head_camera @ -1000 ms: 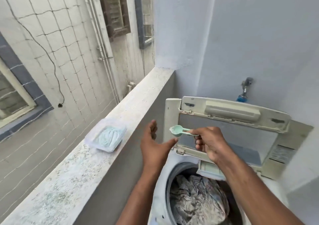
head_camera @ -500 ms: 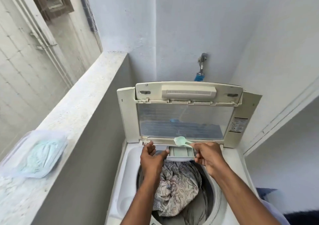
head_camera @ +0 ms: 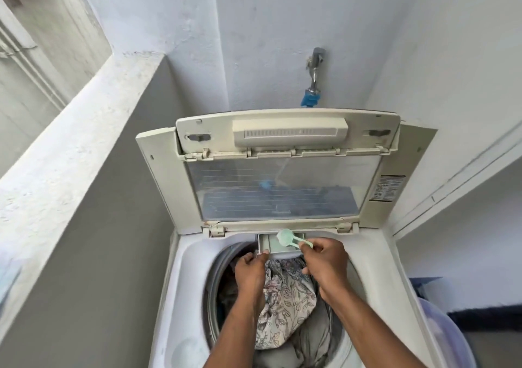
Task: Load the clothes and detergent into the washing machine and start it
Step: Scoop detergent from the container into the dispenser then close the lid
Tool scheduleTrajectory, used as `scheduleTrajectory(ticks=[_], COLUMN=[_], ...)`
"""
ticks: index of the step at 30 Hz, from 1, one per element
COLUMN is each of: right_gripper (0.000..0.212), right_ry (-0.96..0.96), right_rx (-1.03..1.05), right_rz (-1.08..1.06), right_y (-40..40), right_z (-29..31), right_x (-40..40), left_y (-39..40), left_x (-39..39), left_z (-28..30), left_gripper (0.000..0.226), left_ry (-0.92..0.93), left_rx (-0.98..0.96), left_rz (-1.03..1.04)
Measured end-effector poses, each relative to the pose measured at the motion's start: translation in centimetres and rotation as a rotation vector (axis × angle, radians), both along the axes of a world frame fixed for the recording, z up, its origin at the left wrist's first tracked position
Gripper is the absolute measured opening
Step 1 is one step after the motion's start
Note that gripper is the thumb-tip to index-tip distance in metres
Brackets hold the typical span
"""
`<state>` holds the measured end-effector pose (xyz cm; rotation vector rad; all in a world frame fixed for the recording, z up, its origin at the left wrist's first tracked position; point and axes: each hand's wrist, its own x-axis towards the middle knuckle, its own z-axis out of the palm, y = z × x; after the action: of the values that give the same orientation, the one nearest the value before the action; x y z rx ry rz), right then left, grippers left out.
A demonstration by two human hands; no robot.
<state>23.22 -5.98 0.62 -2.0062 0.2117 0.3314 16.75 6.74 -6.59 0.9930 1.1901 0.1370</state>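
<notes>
Beside the ledge (head_camera: 70,153), the scoop (head_camera: 285,237), pinched in the right hand (head_camera: 324,263), has been tipped over the drawer (head_camera: 278,244), steadied by the left hand's (head_camera: 251,268) grip; detergent nearly loaded.

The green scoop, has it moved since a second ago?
Yes. The green scoop went from beside the raised lid down to the detergent drawer, tipped over it.
</notes>
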Motion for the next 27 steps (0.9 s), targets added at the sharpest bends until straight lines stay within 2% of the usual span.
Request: scheduleTrajectory(ticks=[6, 11, 14, 20, 27], right_gripper=[0.014, 0.023, 0.025, 0.033, 0.026], right_ry=[-0.416, -0.632, -0.791, -0.895, -0.853], right_rx=[-0.28, -0.492, -0.542, -0.6, -0.572], right_rz=[0.296, 0.548, 0.604, 0.693, 0.635], right_y=[0.0, -0.6, -0.9, -0.7, -0.4], right_z=[-1.8, -2.7, -3.0, -2.9, -2.8], right_x=[-0.6, -1.7, -1.8, -2.0, -2.4], left_y=[0.0, -0.1, 0.0, 0.1, 0.2], left_x=[0.1, 0.1, 0.0, 0.0, -0.2], left_z=[-0.6, -0.5, -0.6, -0.4, 0.4], left_gripper=[0.055, 0.046, 0.043, 0.036, 0.035], left_ry=[-0.016, -0.024, -0.017, 0.013, 0.03], left_rx=[-0.012, -0.004, -0.003, -0.004, 0.059], left_rz=[0.007, -0.009, -0.023, -0.042, -0.102])
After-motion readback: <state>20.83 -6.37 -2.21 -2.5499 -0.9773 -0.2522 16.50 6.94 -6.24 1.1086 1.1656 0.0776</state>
